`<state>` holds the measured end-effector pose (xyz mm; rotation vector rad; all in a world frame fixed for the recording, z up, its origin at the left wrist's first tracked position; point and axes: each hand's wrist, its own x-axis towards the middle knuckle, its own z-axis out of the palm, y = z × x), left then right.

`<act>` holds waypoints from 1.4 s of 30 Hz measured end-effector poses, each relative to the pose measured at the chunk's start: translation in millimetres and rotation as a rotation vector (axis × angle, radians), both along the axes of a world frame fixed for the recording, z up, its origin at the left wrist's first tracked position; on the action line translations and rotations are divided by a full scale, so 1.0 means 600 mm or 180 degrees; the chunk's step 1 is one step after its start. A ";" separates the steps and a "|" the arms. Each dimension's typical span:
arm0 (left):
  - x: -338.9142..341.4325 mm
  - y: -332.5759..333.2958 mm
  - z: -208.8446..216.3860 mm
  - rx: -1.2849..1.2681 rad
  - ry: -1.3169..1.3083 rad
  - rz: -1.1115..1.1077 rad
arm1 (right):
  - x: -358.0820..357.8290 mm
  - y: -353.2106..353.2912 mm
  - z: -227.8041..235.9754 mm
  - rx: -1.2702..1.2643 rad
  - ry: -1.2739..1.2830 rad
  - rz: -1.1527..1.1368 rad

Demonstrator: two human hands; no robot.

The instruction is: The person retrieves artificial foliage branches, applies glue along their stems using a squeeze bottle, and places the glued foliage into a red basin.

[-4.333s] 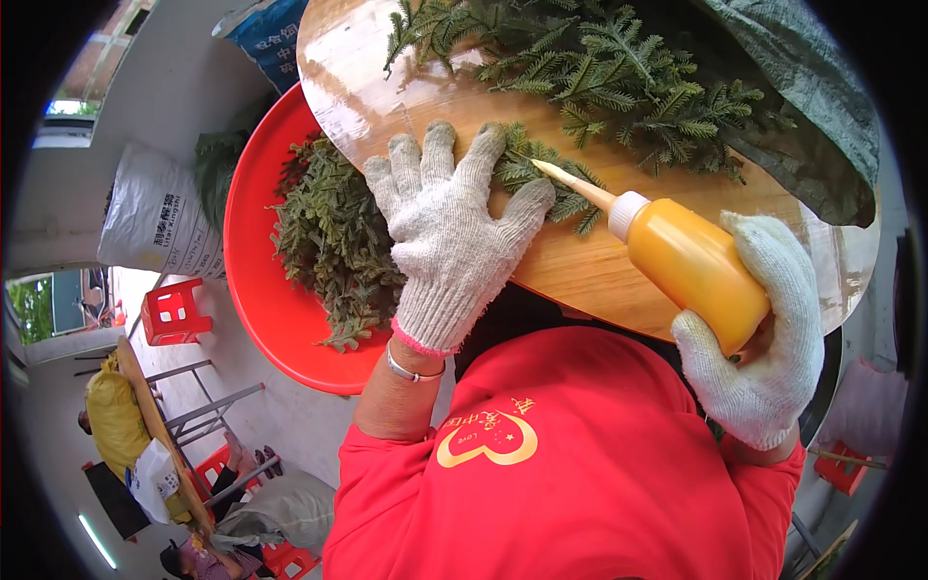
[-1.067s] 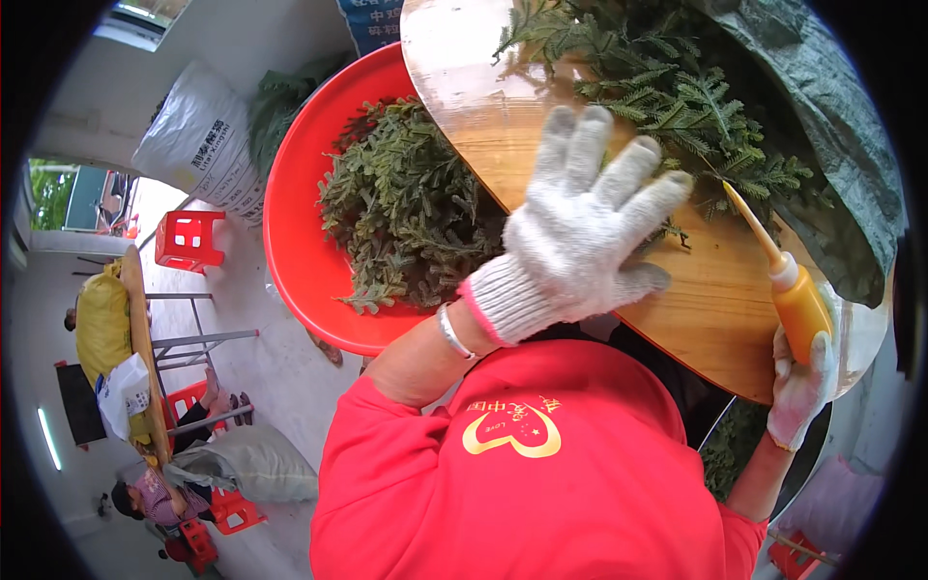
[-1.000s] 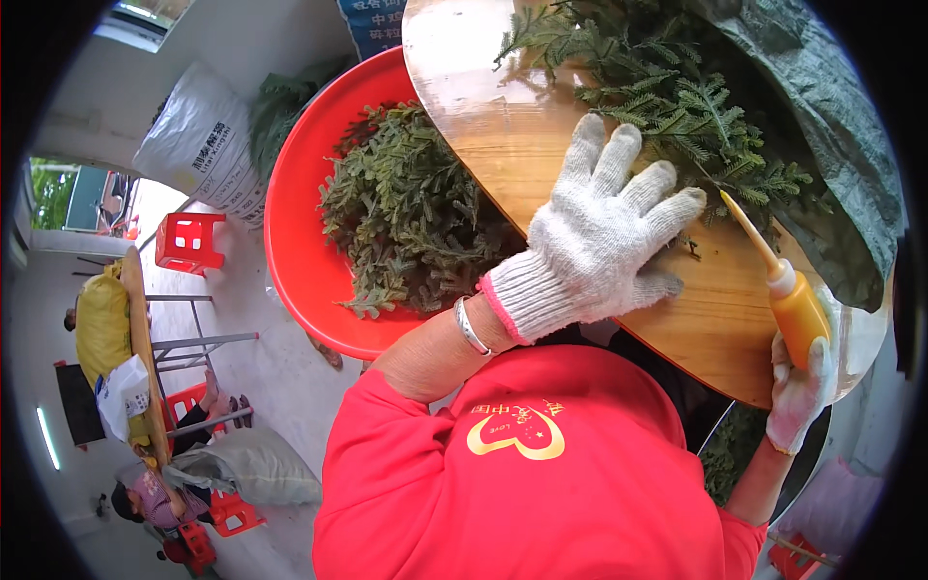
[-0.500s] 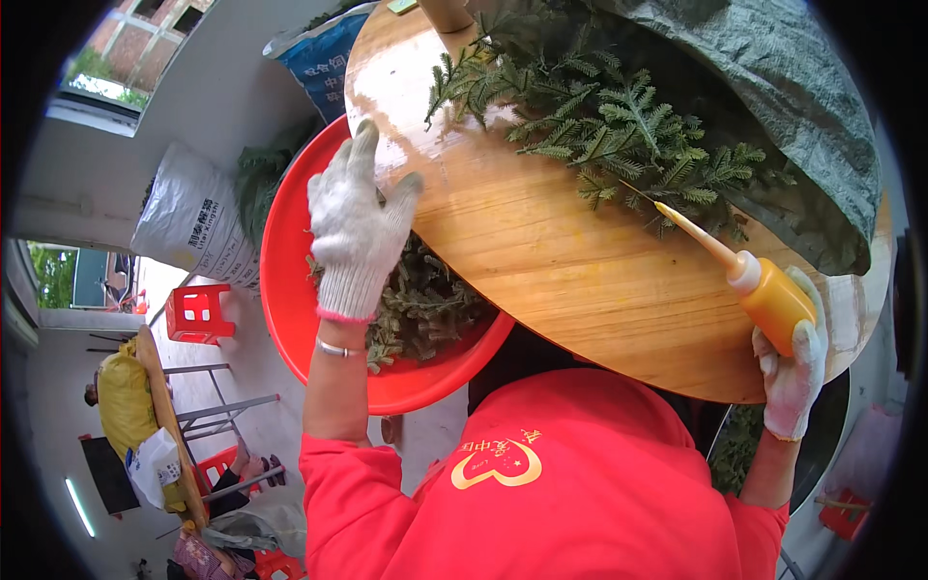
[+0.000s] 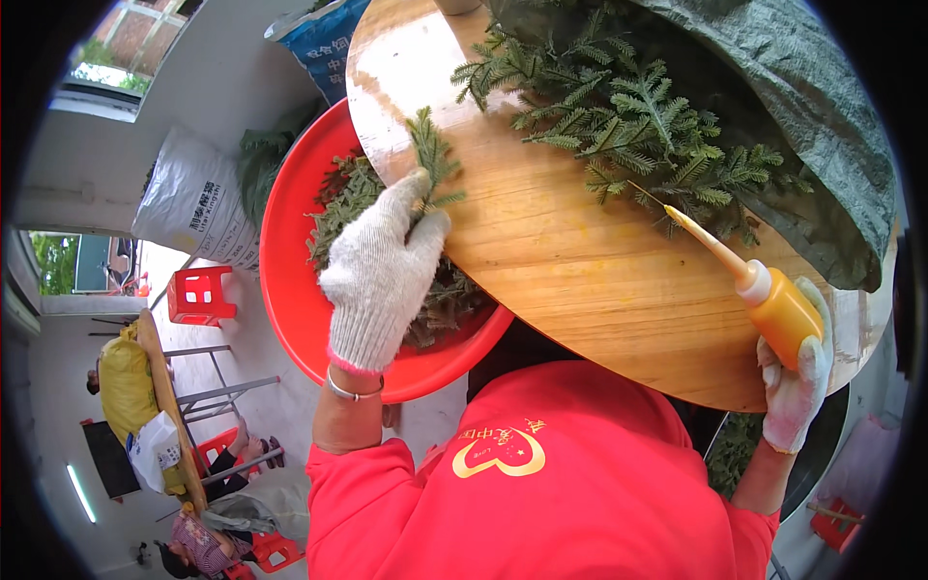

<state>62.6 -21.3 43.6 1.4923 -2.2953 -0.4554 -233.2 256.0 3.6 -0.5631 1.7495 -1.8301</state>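
Observation:
My left hand (image 5: pixel 382 266), in a white knit glove, pinches a small green fir sprig (image 5: pixel 433 159) between thumb and fingers. It is over the left edge of the round wooden table (image 5: pixel 580 309), above a red basin (image 5: pixel 290 290) of similar sprigs. In my gloved right hand (image 5: pixel 797 372) is an orange squeeze bottle (image 5: pixel 781 314) with a long tapered nozzle. The nozzle points up and left, its thin tip close to a pile of fir branches (image 5: pixel 648 116) on the table. A grey-green woven sheet (image 5: pixel 812 97) partly covers that pile.
White (image 5: pixel 198 208) and blue (image 5: pixel 324 43) sacks stand beyond the basin. A red plastic stool (image 5: pixel 200 296) is on the floor at left, near another table (image 5: pixel 166 387) bearing a yellow sack (image 5: pixel 126 387). Another person (image 5: pixel 203 543) sits at lower left. A dark container of greenery (image 5: pixel 735 454) stands below my right forearm.
My left hand was spread over the basin with nothing visible in it; now it holds a fir sprig at the table's edge. The bottle stays in my right hand, nearly in place.

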 end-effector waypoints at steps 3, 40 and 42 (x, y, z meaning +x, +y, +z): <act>-0.009 0.050 -0.001 0.0776 0.0561 -0.0117 | -0.002 0.003 0.004 0.0012 0.0043 0.0010; 0.001 -0.014 -0.099 -0.0879 0.1239 -0.0174 | 0.129 -0.180 0.067 0.0214 0.0187 0.0957; -0.002 -0.007 -0.101 -0.0929 0.1228 -0.0186 | 0.129 -0.177 0.065 0.0258 0.0207 0.0978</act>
